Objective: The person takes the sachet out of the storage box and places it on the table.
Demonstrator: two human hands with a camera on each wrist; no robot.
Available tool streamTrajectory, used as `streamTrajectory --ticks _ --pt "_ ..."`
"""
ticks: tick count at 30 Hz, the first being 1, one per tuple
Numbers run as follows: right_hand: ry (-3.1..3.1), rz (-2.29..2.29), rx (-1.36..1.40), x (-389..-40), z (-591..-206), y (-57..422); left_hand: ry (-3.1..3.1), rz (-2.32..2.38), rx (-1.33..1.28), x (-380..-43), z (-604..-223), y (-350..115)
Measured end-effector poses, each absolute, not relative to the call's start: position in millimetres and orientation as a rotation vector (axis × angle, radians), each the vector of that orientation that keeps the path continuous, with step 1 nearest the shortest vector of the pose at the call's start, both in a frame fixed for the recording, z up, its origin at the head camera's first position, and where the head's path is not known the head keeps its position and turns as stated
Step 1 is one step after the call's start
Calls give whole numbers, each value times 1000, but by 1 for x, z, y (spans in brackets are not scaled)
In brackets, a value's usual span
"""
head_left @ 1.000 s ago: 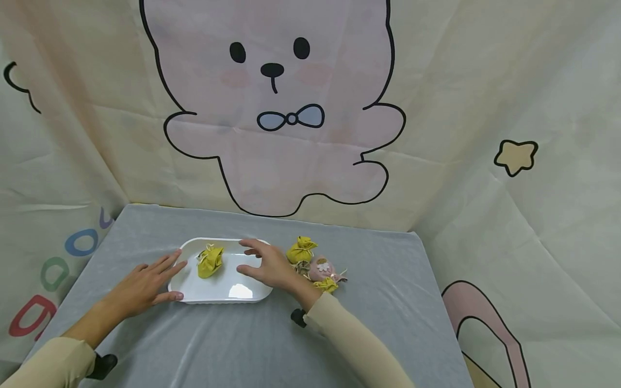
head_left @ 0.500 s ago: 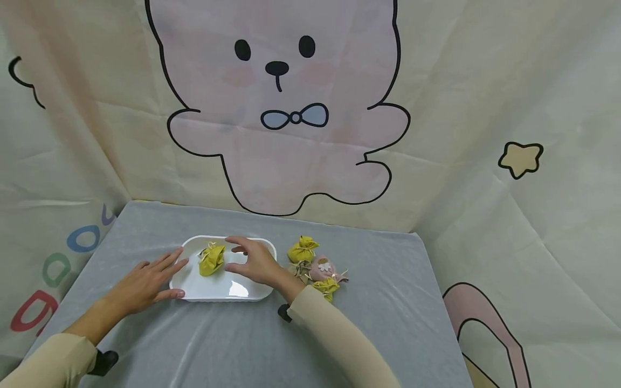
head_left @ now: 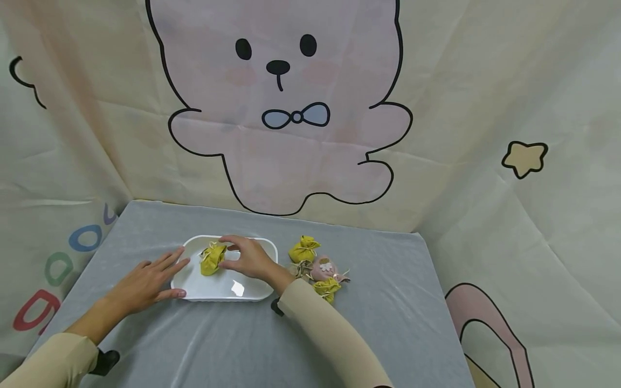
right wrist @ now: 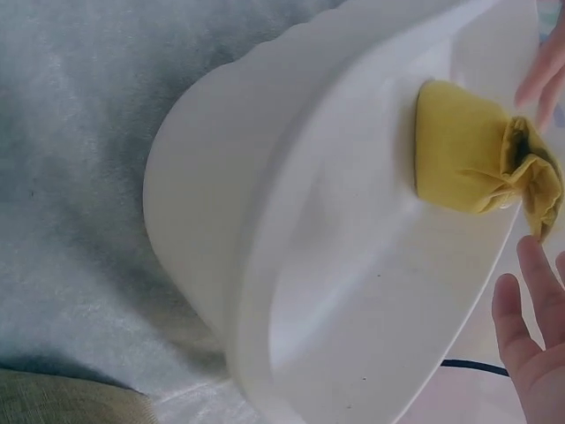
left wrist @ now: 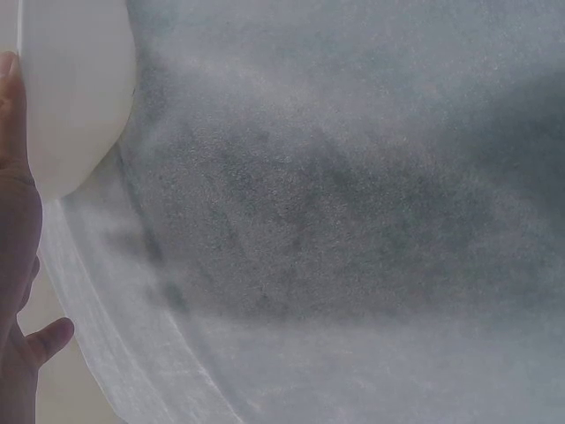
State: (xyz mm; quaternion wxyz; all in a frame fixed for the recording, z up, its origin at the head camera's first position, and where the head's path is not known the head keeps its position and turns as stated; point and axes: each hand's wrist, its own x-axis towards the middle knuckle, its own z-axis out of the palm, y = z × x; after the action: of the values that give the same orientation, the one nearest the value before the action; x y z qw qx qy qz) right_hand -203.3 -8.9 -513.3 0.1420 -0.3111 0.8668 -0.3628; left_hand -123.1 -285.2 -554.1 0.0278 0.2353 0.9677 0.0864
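A yellow drawstring pouch (head_left: 212, 259) stands in the left part of a white tray (head_left: 194, 288). My right hand (head_left: 252, 262) reaches over the tray from the right, its thumb and index finger apart beside the pouch. In the right wrist view, one fingertip (right wrist: 530, 252) comes close to the gathered top of the pouch (right wrist: 463, 150); contact cannot be made out for certain. My left hand (head_left: 145, 285) rests with spread fingers at the tray's left end. Only part of that hand (left wrist: 18, 221) shows in the left wrist view, beside the tray wall (left wrist: 79, 97).
Right of the tray lie more small pouches: a yellow one (head_left: 303, 249) at the back, a pink one (head_left: 322, 268), a grey-brown one (head_left: 299, 269) and another yellow one (head_left: 327, 288) in front. Grey cloth (head_left: 388, 323) covers the table. A printed curtain (head_left: 436, 108) hangs behind.
My right hand has moved left over the tray, up to the yellow pouch in it. The left hand keeps its place at the tray's left end.
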Motion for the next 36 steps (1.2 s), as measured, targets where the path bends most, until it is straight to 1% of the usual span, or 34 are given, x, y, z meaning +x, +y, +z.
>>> streamTrajectory --ticks 11,19,23,36 --pt "2473 -971 -886 -210 -519 -16 2971 283 718 -123 -556 -286" --pt "2447 -1005 -1028 -211 -527 -28 2974 277 722 -124 -554 -285" --pt "2488 -977 -1055 -211 -530 -32 2988 282 735 -124 -555 -285" --pt "2581 -845 -990 -210 -530 -41 2986 291 719 -123 -556 -286"
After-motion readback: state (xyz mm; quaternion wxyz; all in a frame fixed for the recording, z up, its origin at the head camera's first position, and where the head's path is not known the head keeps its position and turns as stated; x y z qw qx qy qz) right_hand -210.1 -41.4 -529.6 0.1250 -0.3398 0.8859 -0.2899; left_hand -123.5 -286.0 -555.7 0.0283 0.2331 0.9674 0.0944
